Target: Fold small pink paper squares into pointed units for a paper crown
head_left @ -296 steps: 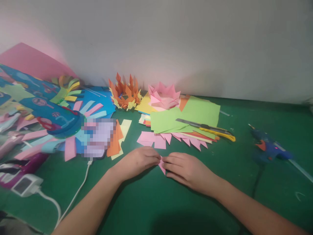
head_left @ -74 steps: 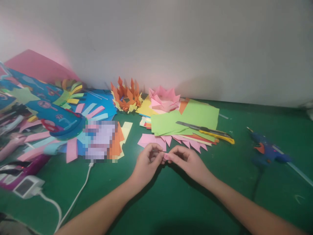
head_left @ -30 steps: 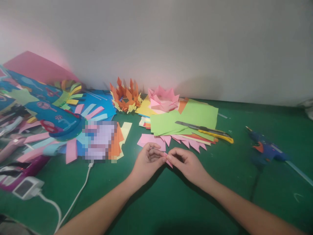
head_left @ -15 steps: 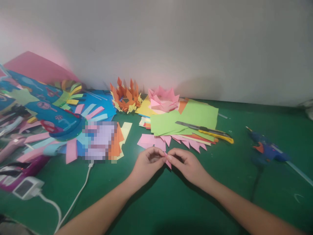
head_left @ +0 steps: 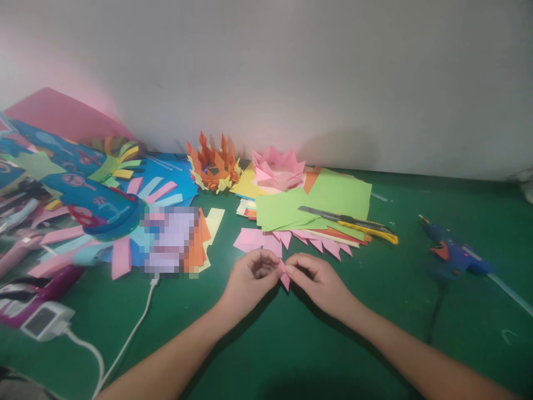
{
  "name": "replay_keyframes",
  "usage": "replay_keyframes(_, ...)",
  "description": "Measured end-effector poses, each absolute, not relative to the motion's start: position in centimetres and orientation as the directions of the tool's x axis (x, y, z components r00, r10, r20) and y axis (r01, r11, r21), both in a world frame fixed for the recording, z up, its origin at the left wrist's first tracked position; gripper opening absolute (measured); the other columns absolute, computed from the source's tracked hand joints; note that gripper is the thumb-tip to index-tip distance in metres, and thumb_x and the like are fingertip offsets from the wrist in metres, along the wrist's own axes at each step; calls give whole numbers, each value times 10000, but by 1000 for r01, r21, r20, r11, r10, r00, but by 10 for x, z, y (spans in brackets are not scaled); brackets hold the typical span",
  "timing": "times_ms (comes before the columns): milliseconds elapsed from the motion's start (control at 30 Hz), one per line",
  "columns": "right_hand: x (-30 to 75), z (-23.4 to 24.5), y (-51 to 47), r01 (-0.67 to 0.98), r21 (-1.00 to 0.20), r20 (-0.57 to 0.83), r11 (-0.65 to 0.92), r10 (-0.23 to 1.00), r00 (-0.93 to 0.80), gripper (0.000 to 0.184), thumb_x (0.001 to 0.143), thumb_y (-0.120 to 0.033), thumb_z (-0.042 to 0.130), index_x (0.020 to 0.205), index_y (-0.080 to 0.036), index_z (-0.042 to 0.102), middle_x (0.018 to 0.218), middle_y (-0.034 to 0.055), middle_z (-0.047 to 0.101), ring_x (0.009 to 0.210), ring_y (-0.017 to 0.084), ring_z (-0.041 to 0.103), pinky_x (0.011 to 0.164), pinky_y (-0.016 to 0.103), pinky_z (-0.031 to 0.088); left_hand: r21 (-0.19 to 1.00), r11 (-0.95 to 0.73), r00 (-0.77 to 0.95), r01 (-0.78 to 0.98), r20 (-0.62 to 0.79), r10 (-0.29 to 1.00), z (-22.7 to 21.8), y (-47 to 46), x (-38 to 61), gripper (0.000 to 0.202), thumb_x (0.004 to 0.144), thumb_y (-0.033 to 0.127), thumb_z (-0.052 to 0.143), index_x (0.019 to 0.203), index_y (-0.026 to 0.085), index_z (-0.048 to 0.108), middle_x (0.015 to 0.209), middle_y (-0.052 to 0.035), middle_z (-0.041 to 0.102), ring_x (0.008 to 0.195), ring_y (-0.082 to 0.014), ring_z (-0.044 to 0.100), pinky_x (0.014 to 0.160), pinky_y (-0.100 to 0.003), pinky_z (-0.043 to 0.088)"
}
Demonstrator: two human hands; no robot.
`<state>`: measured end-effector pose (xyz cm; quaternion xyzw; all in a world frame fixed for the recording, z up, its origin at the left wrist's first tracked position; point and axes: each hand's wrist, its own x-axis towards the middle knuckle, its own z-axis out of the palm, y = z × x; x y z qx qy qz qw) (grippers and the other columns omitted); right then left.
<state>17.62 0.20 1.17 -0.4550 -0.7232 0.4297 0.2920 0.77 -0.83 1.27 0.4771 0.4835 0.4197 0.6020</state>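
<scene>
A small folded piece of pink paper (head_left: 285,278) is pinched between the fingertips of both hands above the green table, its pointed end facing me. My left hand (head_left: 255,278) grips it from the left, fingers curled, thumb against the paper. From the right, my right hand (head_left: 320,279) holds its other edge between thumb and forefinger. Just beyond the hands lies a row of pink paper pieces (head_left: 272,243), several with pointed tips. Behind them are green paper sheets (head_left: 283,208) with a yellow-handled utility knife (head_left: 353,221) on top.
A pink paper crown (head_left: 278,171) and an orange one (head_left: 214,169) stand by the wall. To the right rests a blue glue gun (head_left: 458,250). On the left are paper-strip crafts (head_left: 112,211), a pixelated object (head_left: 172,239) and a white cable (head_left: 139,316).
The pink paper has turned slightly between my fingers, and its pointed end now shows more and sits a little lower. Both hands stay almost in place.
</scene>
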Motion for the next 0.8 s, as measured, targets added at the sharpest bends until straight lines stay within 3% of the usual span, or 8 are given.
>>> replay_keyframes(200, 176, 11, 1, 443, -866, 27, 233, 906, -423, 315, 900, -305, 464, 621, -191, 556, 645, -8, 552, 648, 136, 514, 620, 252, 391, 969, 225, 183, -106, -203, 962, 8, -7, 6, 293, 678, 220, 727, 831, 165, 485, 718, 12, 590, 664, -96, 578, 634, -212, 471)
replay_keyframes(333, 177, 10, 1, 434, -876, 21, 212, 914, -404, 300, 902, -327, 465, 657, -186, 567, 678, 1, 576, 652, 137, 526, 616, 250, 394, 960, 271, 203, -68, -253, 946, 9, -6, 2, 263, 705, 287, 717, 872, 134, 583, 755, -24, 626, 694, -111, 595, 692, -239, 489)
replay_keyframes(500, 177, 8, 2, 411, -887, 26, 212, 910, -414, 321, 910, -353, 453, 663, -185, 569, 680, -2, 589, 664, 137, 533, 625, 245, 396, 968, 244, 287, 56, -249, 925, 13, -6, -1, 268, 798, 376, 615, 788, 112, 663, 660, -39, 633, 610, -108, 567, 649, -238, 479)
replay_keyframes(800, 177, 11, 2, 419, -869, 34, 262, 878, -478, 355, 923, -369, 435, 654, -194, 587, 671, 7, 584, 694, 149, 519, 659, 265, 398, 961, 225, 259, 163, -261, 930, 9, -11, 2, 248, 781, 367, 601, 694, 151, 515, 548, 8, 577, 480, -92, 526, 494, -198, 425)
